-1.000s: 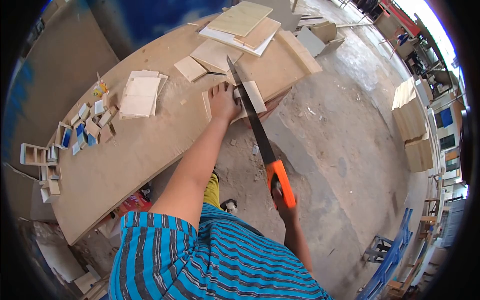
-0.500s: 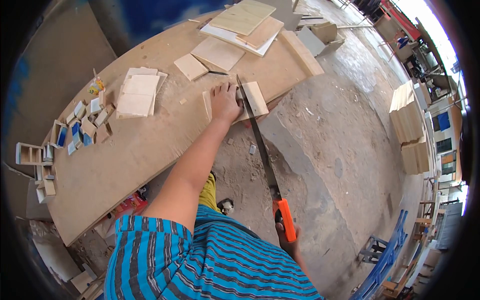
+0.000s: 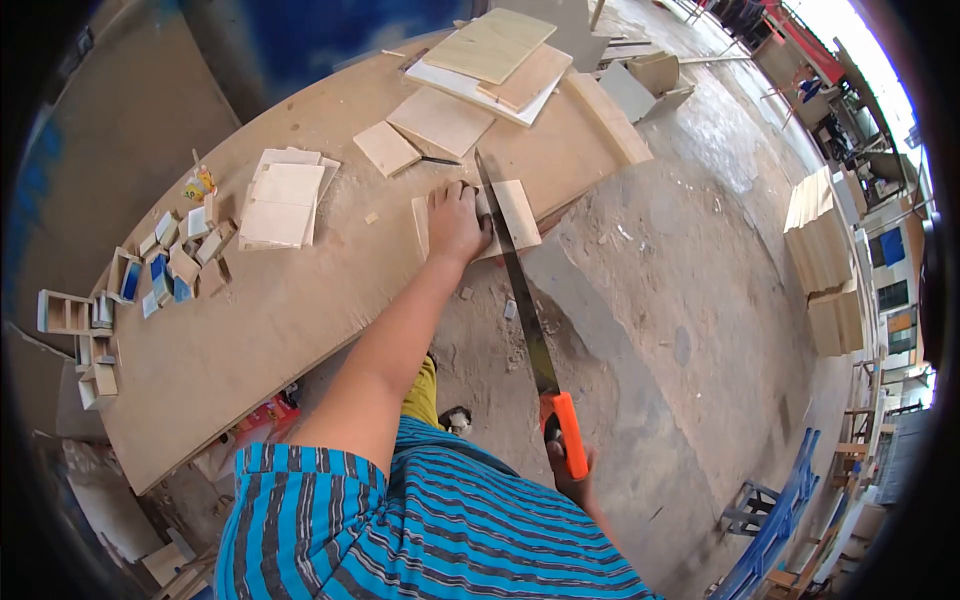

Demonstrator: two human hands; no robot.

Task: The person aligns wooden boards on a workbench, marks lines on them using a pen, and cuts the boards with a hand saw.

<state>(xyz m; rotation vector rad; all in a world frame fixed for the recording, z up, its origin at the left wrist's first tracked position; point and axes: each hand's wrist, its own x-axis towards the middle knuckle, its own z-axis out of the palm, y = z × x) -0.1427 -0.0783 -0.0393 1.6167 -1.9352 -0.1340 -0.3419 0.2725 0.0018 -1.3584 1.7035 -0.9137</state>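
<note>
My right hand (image 3: 572, 476) is closed round the orange handle of a hand saw (image 3: 528, 305). The long dark blade slants up and left across a thin wooden board (image 3: 515, 215) at the table's edge. Just left of the blade, my left hand (image 3: 459, 222) presses on this board, its fingers bent and close together. Part of the board is hidden under that hand. A dark pencil-like stick (image 3: 440, 161) lies above my left hand, beside a small square panel (image 3: 386, 149).
On the table (image 3: 250, 340), a stack of thin panels (image 3: 283, 204) and several small wooden blocks (image 3: 183, 262) lie to the left. More boards (image 3: 493, 46) are piled at the back. A tall wood stack (image 3: 818, 240) and a blue frame (image 3: 775, 520) stand on the right.
Compared with a second ago, the saw has been drawn back toward my body, with its handle lower in view. My left hand stays on the board.
</note>
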